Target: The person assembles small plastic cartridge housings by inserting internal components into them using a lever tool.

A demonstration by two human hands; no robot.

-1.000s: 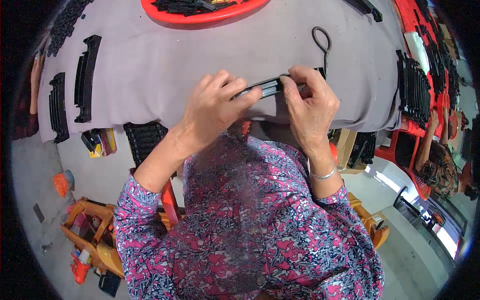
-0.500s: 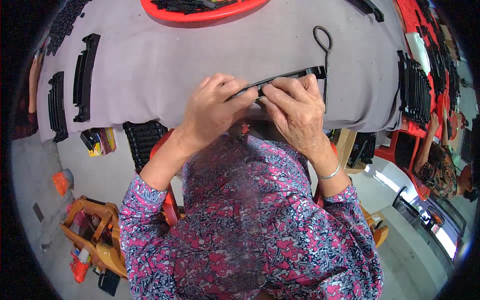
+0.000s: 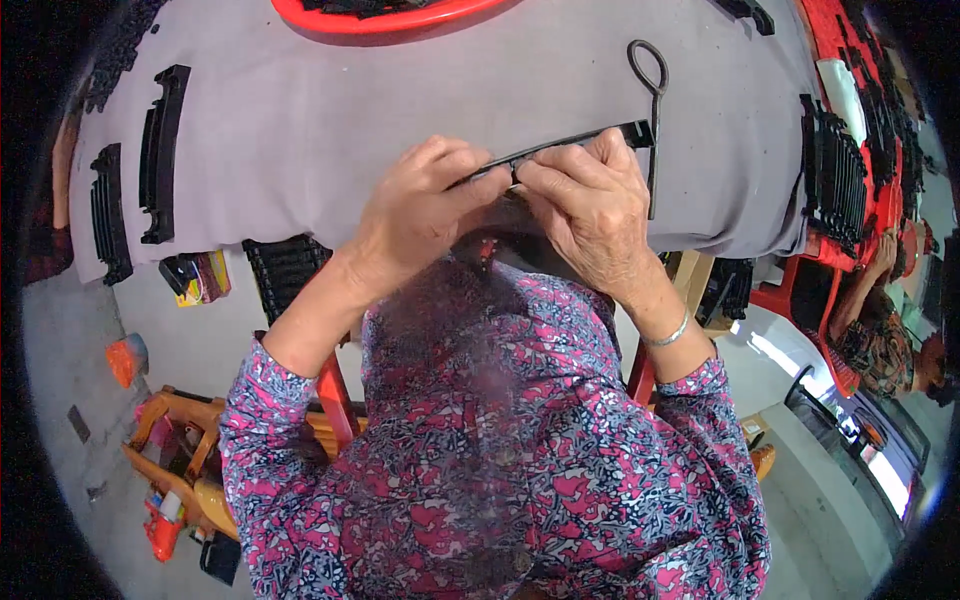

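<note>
A long black plastic strip-like part (image 3: 575, 138) is held slantwise over the near edge of the cloth-covered table. My left hand (image 3: 425, 205) closes on its left end, thumb and fingers pinching it. On the middle of the same part, my right hand (image 3: 590, 205) presses with bent fingers and thumb, its wrist wearing a silver bangle (image 3: 672, 333). The fingertips of both hands nearly meet and hide what lies between them. Just beyond the part's right end lies a dark metal rod with a looped end (image 3: 650, 85).
A red basin (image 3: 400, 28) of black pieces stands at the far side. Similar black parts lie at left (image 3: 165, 155) and stacked at right (image 3: 832, 175). Small black pieces (image 3: 120, 45) are heaped far left. Another person's arm (image 3: 865, 275) shows at the right edge, beside a red chair (image 3: 790, 290).
My right hand has shifted slightly over the black part, and the part has tipped so its inner side shows less. My left hand still grips its left end.
</note>
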